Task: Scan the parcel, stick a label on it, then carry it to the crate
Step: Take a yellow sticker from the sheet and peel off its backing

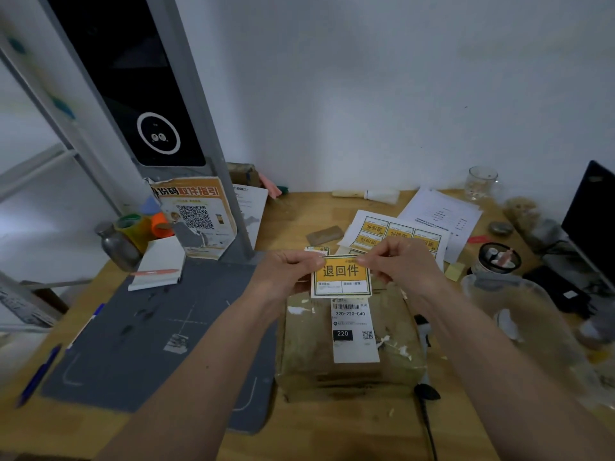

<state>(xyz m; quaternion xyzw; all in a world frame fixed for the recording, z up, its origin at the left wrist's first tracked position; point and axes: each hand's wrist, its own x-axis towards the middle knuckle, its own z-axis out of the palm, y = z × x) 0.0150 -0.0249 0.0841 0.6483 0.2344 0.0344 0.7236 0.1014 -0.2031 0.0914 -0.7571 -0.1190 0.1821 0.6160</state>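
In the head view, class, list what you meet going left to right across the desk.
Blue pen → metal bottle → grey mat → yellow label → lidded jar → black monitor.

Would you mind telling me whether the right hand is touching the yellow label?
Touching. The head view shows the right hand pinching the top edge of the yellow label, with the left hand holding the other corner.

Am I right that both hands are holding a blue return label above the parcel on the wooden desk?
Not quite: the head view shows the label is yellow, not blue. The left hand and right hand hold it above the parcel on the wooden desk.
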